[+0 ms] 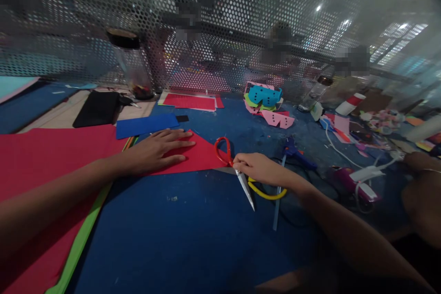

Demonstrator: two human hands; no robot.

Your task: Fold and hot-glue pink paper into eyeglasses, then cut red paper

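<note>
My left hand (160, 150) lies flat, fingers spread, on a piece of red paper (203, 154) that narrows to a point on the right. Scissors (245, 188) with one red and one yellow handle are in my right hand (258, 168), its fingers closed around them near the pivot. Their blades stand apart; one points toward me, the other lies along the red paper's right tip. A blue strip (148, 125) sits just beyond my left hand. Under my left forearm spread large red sheets (58, 156) with a green edge showing.
A blue glue gun (298, 152) with a clear stick lies right of my right hand, near a purple glue gun (358, 183) and white cord. Mask-like paper cutouts (265, 95), a jar (132, 66) and a black pouch (97, 109) stand farther back. Another person's arm (422, 197) is at right.
</note>
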